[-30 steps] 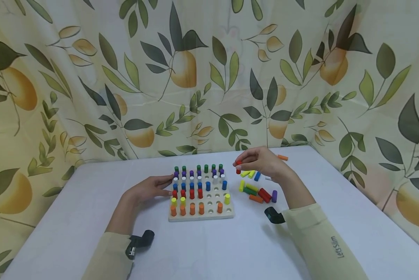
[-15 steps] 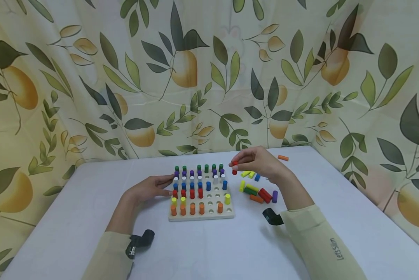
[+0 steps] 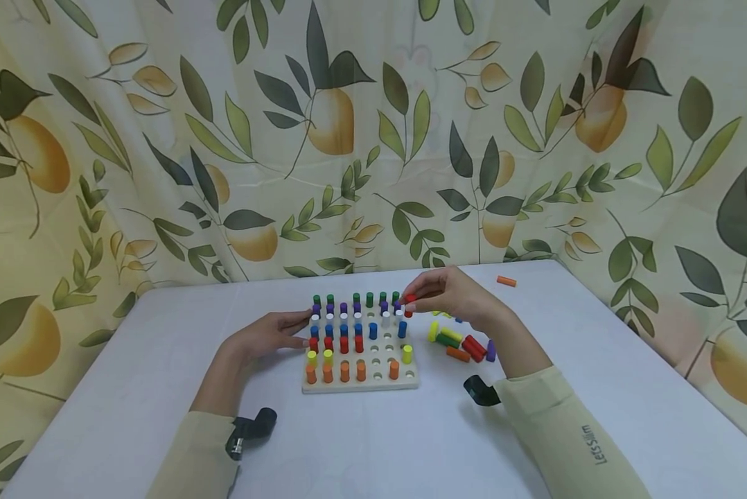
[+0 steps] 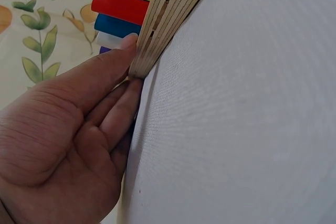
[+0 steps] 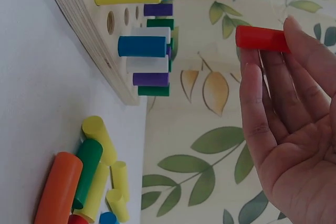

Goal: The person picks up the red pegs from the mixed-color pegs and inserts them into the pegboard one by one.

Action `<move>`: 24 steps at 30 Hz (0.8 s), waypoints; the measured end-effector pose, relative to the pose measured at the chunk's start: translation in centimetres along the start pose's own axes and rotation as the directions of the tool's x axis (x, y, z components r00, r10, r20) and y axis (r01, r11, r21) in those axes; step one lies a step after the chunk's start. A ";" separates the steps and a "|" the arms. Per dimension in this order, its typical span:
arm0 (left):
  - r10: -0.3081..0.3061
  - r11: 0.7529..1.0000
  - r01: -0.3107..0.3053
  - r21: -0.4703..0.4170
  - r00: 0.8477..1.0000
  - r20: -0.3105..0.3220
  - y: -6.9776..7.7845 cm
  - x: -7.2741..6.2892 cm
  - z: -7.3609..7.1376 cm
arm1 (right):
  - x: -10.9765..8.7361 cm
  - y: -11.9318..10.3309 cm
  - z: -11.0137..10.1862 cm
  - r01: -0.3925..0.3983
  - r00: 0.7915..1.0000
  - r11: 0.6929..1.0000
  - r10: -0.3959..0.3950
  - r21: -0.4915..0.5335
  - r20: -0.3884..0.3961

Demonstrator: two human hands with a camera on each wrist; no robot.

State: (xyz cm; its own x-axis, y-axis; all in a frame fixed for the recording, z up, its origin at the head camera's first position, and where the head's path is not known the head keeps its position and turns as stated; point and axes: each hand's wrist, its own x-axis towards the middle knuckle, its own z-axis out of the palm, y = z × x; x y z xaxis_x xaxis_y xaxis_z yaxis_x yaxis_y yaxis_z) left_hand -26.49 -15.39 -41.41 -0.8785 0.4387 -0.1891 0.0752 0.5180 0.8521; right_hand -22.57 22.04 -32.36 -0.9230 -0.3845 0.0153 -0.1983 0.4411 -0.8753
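A wooden pegboard (image 3: 357, 387) stands on the table, with rows of coloured pegs upright in its holes. At its left edge my left hand (image 3: 264, 337) rests, the thumb and fingers touching the board's side near the far corner. The left wrist view shows that thumb beside the blue and white pegs. My right hand (image 3: 451, 299) pinches a red peg (image 5: 260, 39) between thumb and fingertips. In the head view it hovers by the board's far right corner, above the surface. Bare holes (image 3: 387, 348) show among the right-hand columns, and a yellow peg (image 3: 407, 354) stands near the right edge.
Loose pegs lie right of the board: a green peg (image 3: 447, 338), a red peg (image 3: 474, 348), an orange peg (image 3: 457, 354), a purple peg (image 3: 490, 350) and several yellow ones. Another orange peg (image 3: 506, 281) lies farther back. A patterned curtain (image 3: 373, 138) hangs behind the table.
My right hand has moved left with the red peg, from over the loose pegs to the board's far right corner. The left hand stays at the board's edge.
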 end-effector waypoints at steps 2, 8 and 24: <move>0.001 1.000 -0.001 0.003 1.000 -0.003 0.0 0.0 0.0 | 0.1 0.0 0.1 -0.001 1.000 1.000 0.001 0.007 0.015; -0.003 1.000 0.003 0.014 1.000 -0.003 -0.1 0.1 -0.1 | 0.2 0.1 0.3 0.001 0.999 1.000 -0.002 0.024 0.033; -0.017 1.000 0.017 -0.002 1.000 -0.005 0.0 0.2 0.0 | 1.0 0.8 1.5 0.001 0.997 1.000 -0.002 0.008 0.081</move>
State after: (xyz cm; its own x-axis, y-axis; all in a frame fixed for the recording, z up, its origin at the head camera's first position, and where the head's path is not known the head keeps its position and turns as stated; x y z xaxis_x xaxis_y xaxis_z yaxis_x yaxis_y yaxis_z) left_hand -26.62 -15.34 -41.48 -0.8819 0.4261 -0.2015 0.0589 0.5239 0.8497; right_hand -23.13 20.83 -33.81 -0.8927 -0.4502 -0.0224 -0.1968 0.4339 -0.8792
